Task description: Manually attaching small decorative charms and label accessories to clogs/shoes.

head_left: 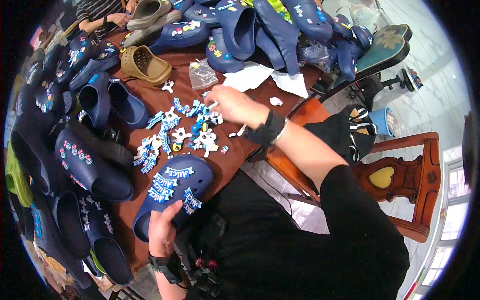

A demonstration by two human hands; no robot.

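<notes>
My left hand (163, 231) is closed around the heel side of a navy clog (196, 170), thumb on top. Several blue-and-white ribbon-shaped shoe charms (162, 187) sit on the clog's upper, one near my thumb. Beyond the toe lies a loose pile of charms (181, 135): more blue ribbons, white figures and small round pieces. My right hand (234, 104) reaches over the pile's far right side with its fingers bent together and pointing down. Whatever its fingertips pinch is too small to make out. Both wrists wear black bands.
Navy clogs (92, 160), many with charms, crowd the left and far sides of the brown-covered table (230, 155). A tan clog (145, 66), a clear bag (203, 73) and white paper (250, 77) lie beyond the pile. A wooden chair (400, 175) stands right. Another person's hand (119, 20) shows far left.
</notes>
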